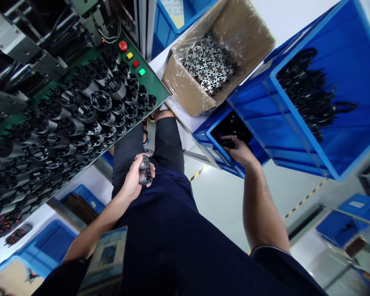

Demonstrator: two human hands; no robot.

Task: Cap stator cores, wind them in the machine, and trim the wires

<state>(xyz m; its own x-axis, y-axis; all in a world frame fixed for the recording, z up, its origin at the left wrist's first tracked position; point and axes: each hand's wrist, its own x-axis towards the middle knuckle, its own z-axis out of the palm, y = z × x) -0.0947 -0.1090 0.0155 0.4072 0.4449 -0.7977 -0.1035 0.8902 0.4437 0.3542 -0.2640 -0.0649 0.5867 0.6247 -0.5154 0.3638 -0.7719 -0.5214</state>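
Note:
My left hand (pixel 132 177) is in front of my lap, its fingers wrapped round two grey motor stator cores (pixel 146 176) with slotted ends. My right hand (pixel 241 152) reaches into a small blue bin (pixel 209 144) on the right. Its fingers are curled on a black plastic part (pixel 228 143), whose full shape is hidden. More black parts (pixel 234 125) lie in shadow in that bin. On the green machine table at the left stand many stator cores (pixel 101 101) with black plastic ends.
A cardboard box (pixel 185 96) lined with clear film holds rows of bare metal cores (pixel 208 61). A large tilted blue crate (pixel 296 135) contains black plastic parts (pixel 308 94). Red, yellow and green buttons (pixel 136 64) line the edge of the green table (pixel 157 82).

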